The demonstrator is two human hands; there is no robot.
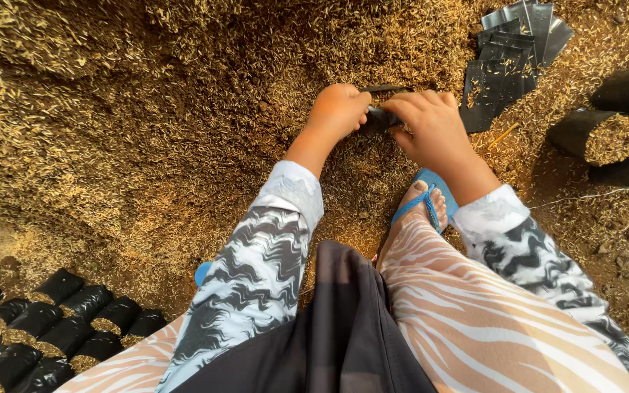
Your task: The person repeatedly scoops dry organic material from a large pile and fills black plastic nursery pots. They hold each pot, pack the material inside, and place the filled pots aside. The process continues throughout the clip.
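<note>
My left hand (pixel 338 110) is closed on one side of a small black plastic bag (pixel 377 116), low against a big heap of rice husk (pixel 147 124). My right hand (pixel 431 127) grips the bag's other side, fingers curled over its rim. The bag sits between both hands, mostly hidden by them, its mouth facing the heap. Both sleeves are patterned grey and white.
A stack of flat black bags (pixel 507 62) lies at the upper right. Filled black bags (pixel 597 135) lie on their sides at the right edge. Rows of filled bags (pixel 52 327) sit at the lower left. My foot in a blue sandal (pixel 425 200) rests below my right hand.
</note>
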